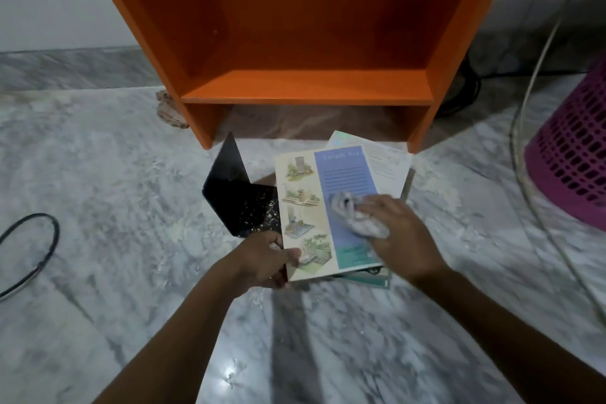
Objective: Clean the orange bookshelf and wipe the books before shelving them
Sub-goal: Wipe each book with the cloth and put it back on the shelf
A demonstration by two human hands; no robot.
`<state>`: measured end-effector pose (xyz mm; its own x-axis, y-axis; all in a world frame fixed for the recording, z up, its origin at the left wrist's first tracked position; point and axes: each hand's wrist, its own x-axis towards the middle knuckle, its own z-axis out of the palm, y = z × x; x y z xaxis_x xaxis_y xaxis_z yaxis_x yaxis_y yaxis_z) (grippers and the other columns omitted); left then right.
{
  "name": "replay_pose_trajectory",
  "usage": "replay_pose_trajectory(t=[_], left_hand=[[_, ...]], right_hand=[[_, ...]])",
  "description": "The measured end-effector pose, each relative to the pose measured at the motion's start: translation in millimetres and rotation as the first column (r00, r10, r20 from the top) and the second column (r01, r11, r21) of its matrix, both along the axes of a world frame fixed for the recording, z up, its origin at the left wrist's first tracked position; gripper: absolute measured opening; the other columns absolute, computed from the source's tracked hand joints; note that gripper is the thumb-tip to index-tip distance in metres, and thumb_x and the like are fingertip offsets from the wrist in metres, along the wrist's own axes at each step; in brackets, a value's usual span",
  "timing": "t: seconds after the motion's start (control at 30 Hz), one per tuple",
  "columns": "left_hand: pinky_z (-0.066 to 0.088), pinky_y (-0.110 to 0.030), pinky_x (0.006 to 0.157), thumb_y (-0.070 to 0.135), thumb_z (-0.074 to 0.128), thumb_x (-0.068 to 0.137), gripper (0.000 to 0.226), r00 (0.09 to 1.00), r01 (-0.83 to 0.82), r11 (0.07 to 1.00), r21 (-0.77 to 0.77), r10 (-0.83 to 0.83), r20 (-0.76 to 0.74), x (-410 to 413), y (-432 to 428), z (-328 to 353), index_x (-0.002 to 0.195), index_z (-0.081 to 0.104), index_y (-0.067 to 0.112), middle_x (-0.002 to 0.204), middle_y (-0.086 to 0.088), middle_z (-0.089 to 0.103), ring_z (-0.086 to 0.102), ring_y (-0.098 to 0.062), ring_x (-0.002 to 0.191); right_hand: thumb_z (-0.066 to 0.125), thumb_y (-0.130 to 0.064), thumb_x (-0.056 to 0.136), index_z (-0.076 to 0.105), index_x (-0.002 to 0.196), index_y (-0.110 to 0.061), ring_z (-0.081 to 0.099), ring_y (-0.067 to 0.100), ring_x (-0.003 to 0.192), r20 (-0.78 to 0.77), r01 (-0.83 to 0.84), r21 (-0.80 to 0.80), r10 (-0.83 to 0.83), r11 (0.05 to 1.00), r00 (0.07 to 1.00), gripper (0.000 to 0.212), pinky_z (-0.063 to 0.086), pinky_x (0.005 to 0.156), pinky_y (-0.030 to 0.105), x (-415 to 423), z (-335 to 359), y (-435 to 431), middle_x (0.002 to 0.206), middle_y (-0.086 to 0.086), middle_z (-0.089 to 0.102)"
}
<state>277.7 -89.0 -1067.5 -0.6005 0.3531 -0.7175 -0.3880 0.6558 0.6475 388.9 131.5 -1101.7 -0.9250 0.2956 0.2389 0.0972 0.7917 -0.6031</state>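
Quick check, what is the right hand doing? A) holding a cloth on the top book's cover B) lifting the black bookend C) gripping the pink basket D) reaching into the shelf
A: the right hand holds the cloth against the top book, whose corner the left hand pinches.

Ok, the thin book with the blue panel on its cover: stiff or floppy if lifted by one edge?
Probably bends somewhat: the book looks thin and soft-covered. Likely light, since the left hand steadies it by pinching one corner. It may slide on the stack beneath while the right hand presses the cloth on it.
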Motion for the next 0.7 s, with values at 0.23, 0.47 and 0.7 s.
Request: replay_pose_trajectory(t=[0.23,0.47,0.7], left_hand=[[0.053,-0.027,0.054,0.015,0.068,0.090,0.017,1.000,0.030,0.999,0.014,-0.030,-0.009,-3.5,-1.3,-3.6,0.099,0.059,0.003,0.086,-0.017,0.073,0.060,-0.021,0.050],[0.046,-0.021,0.047,0.013,0.064,0.092,0.009,0.993,0.120,0.992,0.034,-0.120,-0.001,-11.0,-5.4,-0.3,0.087,0.057,0.010,0.072,-0.015,0.069,0.056,-0.017,0.046],[0.050,-0.025,0.054,0.012,0.062,0.093,0.006,0.991,0.135,0.989,0.064,-0.136,0.011,-12.7,-8.7,5.2,0.094,0.059,0.007,0.080,-0.013,0.073,0.056,-0.018,0.050]], right_hand=[[0.056,0.003,0.081,0.064,0.118,-0.012,0.054,0.018,0.098,0.024,0.341,-0.075,-0.340,0.937,0.940,0.041,0.036,0.074,0.024,-58.2,24.0,59.3,0.118,0.007,0.059],[0.074,0.000,0.071,0.064,0.123,-0.019,0.051,0.022,0.112,0.087,-0.363,0.098,0.355,0.927,0.931,0.056,0.044,0.087,0.034,-48.6,28.2,-22.2,0.129,0.002,0.057],[0.065,0.003,0.077,0.060,0.123,-0.017,0.049,0.025,0.112,0.037,0.042,0.091,-0.045,0.995,0.998,0.051,0.043,0.089,0.036,-92.5,12.5,26.2,0.128,0.004,0.055]])
